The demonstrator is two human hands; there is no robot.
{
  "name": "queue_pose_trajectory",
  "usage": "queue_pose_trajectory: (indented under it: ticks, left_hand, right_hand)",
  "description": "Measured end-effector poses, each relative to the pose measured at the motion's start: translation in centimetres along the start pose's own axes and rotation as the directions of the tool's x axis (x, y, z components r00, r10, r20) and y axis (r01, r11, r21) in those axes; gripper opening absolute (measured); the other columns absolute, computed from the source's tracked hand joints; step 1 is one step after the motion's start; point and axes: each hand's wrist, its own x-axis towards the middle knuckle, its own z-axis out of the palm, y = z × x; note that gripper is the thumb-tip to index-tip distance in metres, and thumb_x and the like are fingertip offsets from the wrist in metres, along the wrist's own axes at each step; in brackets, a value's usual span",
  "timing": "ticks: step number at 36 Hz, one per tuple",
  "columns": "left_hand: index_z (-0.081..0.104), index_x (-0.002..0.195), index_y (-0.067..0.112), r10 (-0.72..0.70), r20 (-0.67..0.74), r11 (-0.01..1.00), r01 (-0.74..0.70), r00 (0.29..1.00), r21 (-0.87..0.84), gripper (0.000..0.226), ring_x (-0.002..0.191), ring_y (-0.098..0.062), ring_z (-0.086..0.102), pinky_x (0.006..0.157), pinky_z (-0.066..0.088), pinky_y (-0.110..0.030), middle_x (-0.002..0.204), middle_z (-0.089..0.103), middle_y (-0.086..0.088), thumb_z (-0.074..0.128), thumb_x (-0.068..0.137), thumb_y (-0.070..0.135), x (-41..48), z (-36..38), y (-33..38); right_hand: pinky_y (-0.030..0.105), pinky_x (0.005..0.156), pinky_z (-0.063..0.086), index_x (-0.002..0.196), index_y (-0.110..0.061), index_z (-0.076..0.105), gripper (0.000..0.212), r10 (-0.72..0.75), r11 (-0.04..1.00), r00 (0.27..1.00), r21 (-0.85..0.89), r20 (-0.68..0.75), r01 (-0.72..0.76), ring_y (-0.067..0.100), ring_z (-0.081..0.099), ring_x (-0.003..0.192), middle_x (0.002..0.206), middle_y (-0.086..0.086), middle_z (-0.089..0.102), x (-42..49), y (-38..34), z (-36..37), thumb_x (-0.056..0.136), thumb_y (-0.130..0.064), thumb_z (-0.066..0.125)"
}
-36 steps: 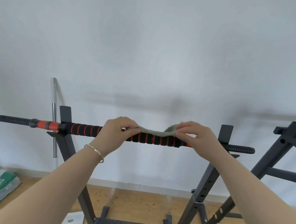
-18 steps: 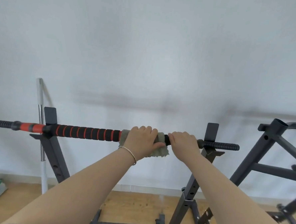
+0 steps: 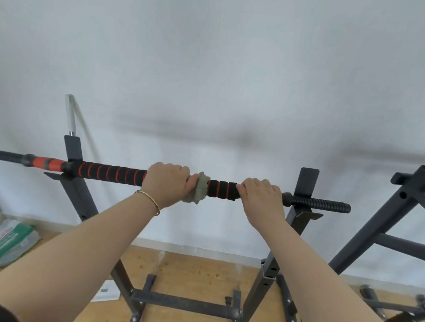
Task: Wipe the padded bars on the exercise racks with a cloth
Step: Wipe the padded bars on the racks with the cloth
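A black padded bar (image 3: 111,173) with red stripes lies across the two uprights of a dark metal rack (image 3: 80,192). My left hand (image 3: 167,184) grips a grey-green cloth (image 3: 197,191) wrapped round the bar near its middle; the cloth bunches out at the hand's right side. My right hand (image 3: 261,197) grips the bar at the right end of the padding, a short stretch of padding showing between the two hands. The bar's bare threaded end (image 3: 320,204) sticks out past the right upright (image 3: 304,191).
A second dark rack (image 3: 389,226) stands at the right. A silver pole (image 3: 70,114) leans on the white wall behind the left upright. A green and white bag (image 3: 7,243) lies on the wooden floor at the left. The rack's base crossbar (image 3: 183,301) is below.
The cloth, first stretched flat between both hands, was wrapped round the bar by my left hand. That hand has since slid left along the padding, away from my right hand.
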Motion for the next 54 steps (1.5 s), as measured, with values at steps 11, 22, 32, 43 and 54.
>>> queue_pose_trajectory:
  ticks: [11,22,32,43,54]
  left_hand:
    - [0.063,0.082,0.015,0.039,-0.149,0.998,-0.033,0.988,0.045,0.006,0.065,-0.024,0.053,0.054,0.033,-0.032,0.072,0.056,-0.001,0.064,0.08,0.021,0.4,-1.3,1.5]
    - [0.052,0.074,0.014,-0.135,-0.177,0.967,0.091,0.975,-0.238,0.063,0.048,-0.022,0.044,0.047,0.029,-0.03,0.059,0.048,0.0,0.009,0.103,0.049,0.5,0.9,1.3]
    - [0.047,0.068,0.016,-0.108,-0.343,0.984,0.052,0.933,-0.169,0.064,0.045,-0.021,0.039,0.049,0.027,-0.029,0.053,0.044,0.002,0.01,0.102,0.056,-2.2,3.6,-3.9]
    - [0.043,0.064,0.017,-0.189,-0.422,0.974,0.113,0.887,-0.198,0.054,0.045,-0.02,0.028,0.052,0.021,-0.03,0.051,0.037,0.002,0.023,0.104,0.047,-1.9,3.8,-3.2]
    - [0.036,0.059,0.02,-0.212,-0.341,0.962,0.134,0.916,-0.237,0.048,0.041,-0.02,0.028,0.049,0.022,-0.028,0.045,0.038,0.003,0.033,0.099,0.047,-0.5,2.5,-1.3]
  right_hand:
    - [0.036,0.073,0.037,0.14,-0.021,0.04,0.044,-0.193,0.969,0.975,-0.136,0.107,0.207,0.03,0.049,0.109,0.14,0.001,0.044,2.6,-1.7,-2.1,0.097,-0.014,0.049]
    - [0.036,0.072,0.034,0.132,-0.034,0.043,0.036,-0.235,0.956,0.964,-0.15,0.125,0.252,0.025,0.051,0.083,0.103,-0.002,0.052,1.9,-2.8,-0.9,0.1,-0.02,0.049]
    - [0.036,0.091,0.033,0.111,-0.025,0.052,0.033,0.001,0.989,1.0,0.145,0.031,-0.005,0.019,0.05,0.099,0.104,-0.006,0.054,0.8,-3.2,-0.8,0.096,-0.055,0.05]
    - [0.034,0.059,0.042,0.128,-0.016,0.04,0.031,-0.038,0.999,0.978,-0.023,0.207,0.044,0.027,0.047,0.074,0.078,0.001,0.039,6.3,-10.8,-2.1,0.097,-0.013,0.042]
    - [0.029,0.054,0.032,0.143,-0.018,0.037,0.054,-0.04,0.93,0.982,-0.352,0.186,0.104,0.027,0.048,0.073,0.069,-0.002,0.038,4.4,-8.8,-1.2,0.092,-0.009,0.052]
